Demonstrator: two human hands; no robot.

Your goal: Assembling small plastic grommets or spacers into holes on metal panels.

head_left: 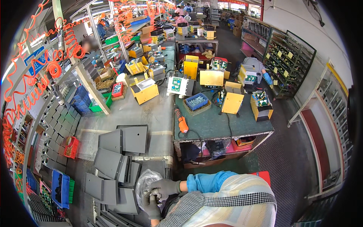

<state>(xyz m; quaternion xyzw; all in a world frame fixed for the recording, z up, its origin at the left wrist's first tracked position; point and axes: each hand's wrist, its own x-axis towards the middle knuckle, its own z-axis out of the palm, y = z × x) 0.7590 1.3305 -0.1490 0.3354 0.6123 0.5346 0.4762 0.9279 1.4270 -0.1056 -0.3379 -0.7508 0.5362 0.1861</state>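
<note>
1. A worker in grey gloves stands over a clear plastic bag (145,181), both hands drawn close together at its mouth. The left hand (151,206) is closed on the bag's gathered edge, and the right hand (166,187) is curled over a small object at the opening; what that object is cannot be told.
2. The step in hand appears to be drawing small parts from the bag. The next move would seem to call for one hand steadying the thin film while the other lifts clear.
3. The bag is crumpled, translucent and shiny, and sits just ahead of the hands.
4. Just beyond the bag, to the left of the hands, lie stacked grey metal panels (123,138).
5. Well ahead of the hands, a green-topped bench (211,123) carries yellow housings (231,102), an orange power screwdriver (182,124) and a blue tray of screws (197,101).
</note>
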